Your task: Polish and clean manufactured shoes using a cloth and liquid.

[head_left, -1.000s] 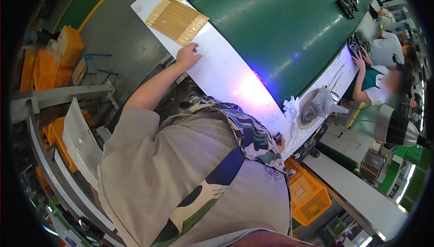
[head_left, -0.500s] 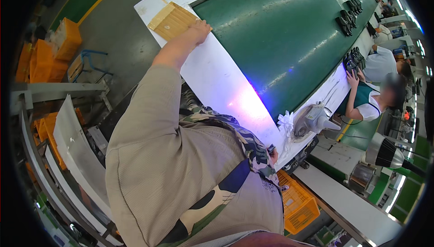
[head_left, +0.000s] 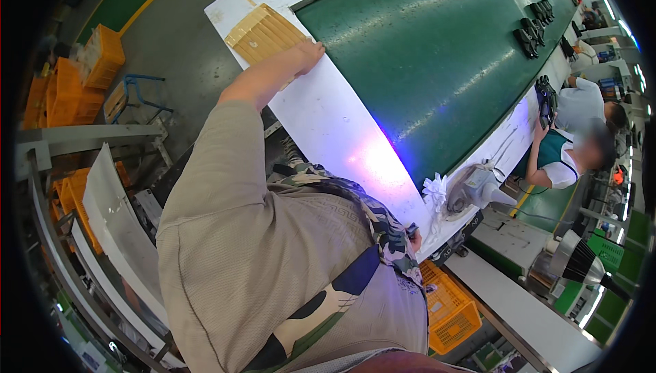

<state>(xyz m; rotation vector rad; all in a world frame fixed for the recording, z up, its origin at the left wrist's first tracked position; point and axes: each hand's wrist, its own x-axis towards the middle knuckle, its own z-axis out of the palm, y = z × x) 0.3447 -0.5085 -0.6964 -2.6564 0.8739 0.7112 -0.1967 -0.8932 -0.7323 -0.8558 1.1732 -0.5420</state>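
Observation:
My left hand [head_left: 307,57] rests on the white worktop [head_left: 321,110] at its border with the green conveyor belt [head_left: 424,52]. Its fingers lie bent over that border, and nothing shows in them. Beside the hand and wrist lies a flat piece of ribbed brown cardboard [head_left: 265,33] with tape along one side; my forearm covers part of it. My right hand [head_left: 415,238] is low at the worktop's near end, mostly hidden behind my camouflage apron [head_left: 386,226]. A small dark thing sits at its fingers, too small to name.
A white bow-like bundle [head_left: 434,188] and a grey machine with a cone-shaped nozzle [head_left: 478,187] stand at the worktop's right end. Below is an orange crate [head_left: 447,311]. Black shoes [head_left: 529,37] ride the belt's far side, where a co-worker [head_left: 547,154] handles dark items. A metal rack [head_left: 51,216] stands left.
My left hand has shifted slightly right and nearer, off the cardboard's corner. My right hand has hardly moved. Across the belt, the co-worker's hands and the dark items have moved.

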